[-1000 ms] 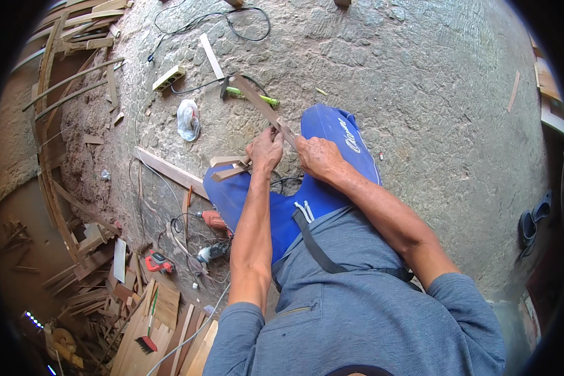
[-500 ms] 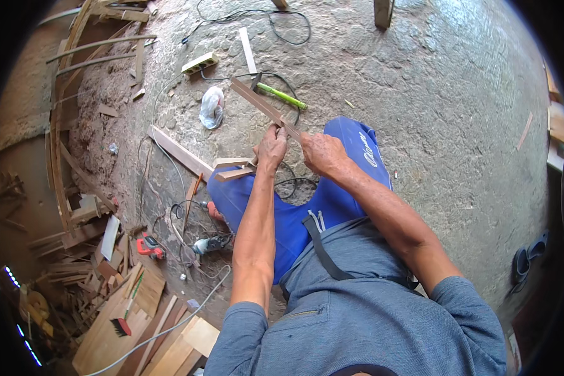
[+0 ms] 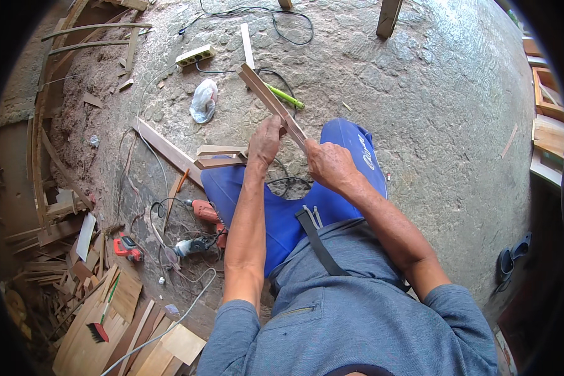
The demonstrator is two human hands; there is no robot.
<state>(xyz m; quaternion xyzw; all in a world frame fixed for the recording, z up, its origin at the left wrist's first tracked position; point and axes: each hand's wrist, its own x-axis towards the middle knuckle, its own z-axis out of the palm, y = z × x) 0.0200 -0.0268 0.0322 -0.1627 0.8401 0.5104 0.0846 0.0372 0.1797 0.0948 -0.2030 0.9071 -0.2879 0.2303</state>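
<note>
My left hand (image 3: 265,141) is closed around the middle of a long wooden strip (image 3: 266,93), which slants away to the far left above the floor. My right hand (image 3: 332,165) grips the strip's near end. The strip looks split or doubled along its length; I cannot tell whether it is one piece or two. Two short wood pieces (image 3: 220,161) rest by my left knee, beside my left wrist. Just beyond the strip lies a tool with a bright green handle (image 3: 285,95), its head hidden behind the wood.
A longer board (image 3: 166,145) lies left of my knee. Near it are an orange drill (image 3: 205,211), a grinder (image 3: 193,245), a red tool (image 3: 128,247) and cords. Farther off sit a plastic bag (image 3: 203,102) and a power strip (image 3: 195,55). Wood offcuts (image 3: 75,276) pile at left.
The strip has turned slightly in my hands and shows more of its side, now covering the head of the green-handled tool. The whole view has shifted a little.
</note>
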